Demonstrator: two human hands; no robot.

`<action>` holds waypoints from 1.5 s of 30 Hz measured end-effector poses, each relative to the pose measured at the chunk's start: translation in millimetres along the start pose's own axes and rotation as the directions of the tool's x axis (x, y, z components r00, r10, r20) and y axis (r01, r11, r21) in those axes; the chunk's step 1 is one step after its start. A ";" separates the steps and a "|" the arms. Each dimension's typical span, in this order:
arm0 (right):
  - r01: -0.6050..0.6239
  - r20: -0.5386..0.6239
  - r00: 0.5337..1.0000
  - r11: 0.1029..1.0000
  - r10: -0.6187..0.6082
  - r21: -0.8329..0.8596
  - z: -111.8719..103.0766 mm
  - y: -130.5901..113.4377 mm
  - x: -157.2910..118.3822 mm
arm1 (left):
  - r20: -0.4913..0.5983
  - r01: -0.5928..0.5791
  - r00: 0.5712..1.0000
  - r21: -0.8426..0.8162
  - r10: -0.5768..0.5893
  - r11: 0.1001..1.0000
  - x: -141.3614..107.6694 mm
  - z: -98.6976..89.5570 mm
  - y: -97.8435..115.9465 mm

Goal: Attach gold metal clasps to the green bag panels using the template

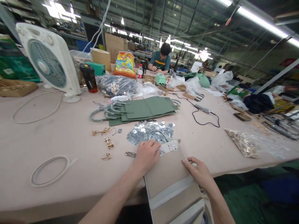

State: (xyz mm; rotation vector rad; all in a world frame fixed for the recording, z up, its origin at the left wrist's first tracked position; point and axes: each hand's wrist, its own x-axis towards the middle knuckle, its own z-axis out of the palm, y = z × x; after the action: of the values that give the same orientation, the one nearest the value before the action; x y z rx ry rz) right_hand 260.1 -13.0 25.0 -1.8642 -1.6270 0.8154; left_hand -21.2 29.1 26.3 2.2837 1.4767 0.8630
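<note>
A beige panel piece (168, 174) with pale strips lies over the table's front edge, its far end on the table. My left hand (147, 154) rests with bent fingers on its far left corner, beside small metal plates; what the fingertips hold is too small to make out. On the panel's right edge, my right hand (197, 171) grips with thumb on top and fingers at the side. A slotted metal strip (130, 154) lies left of my left hand. Beyond the panel is a pile of small silver plates (149, 132).
Green bag panels (149, 109) with looped handles lie behind the plates. Gold fittings (108, 143) and a coiled tube (50, 171) are left. A bag of metal parts (243, 143) lies right, a corded tool (202, 108) behind. A fan (49, 62) stands left; a person (161, 59) sits opposite.
</note>
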 end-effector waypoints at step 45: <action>0.392 -0.179 0.903 0.576 -0.391 0.717 92.3 -99.6 65.0 | 0.007 0.041 0.999 -0.134 -0.040 0.990 -2.4 26.6 -13.6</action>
State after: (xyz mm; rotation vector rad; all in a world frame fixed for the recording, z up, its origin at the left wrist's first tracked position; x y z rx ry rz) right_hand 131.4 64.9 28.8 -0.8709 -1.3198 1.0570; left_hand -15.2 34.9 -2.5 2.1505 1.4134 0.9162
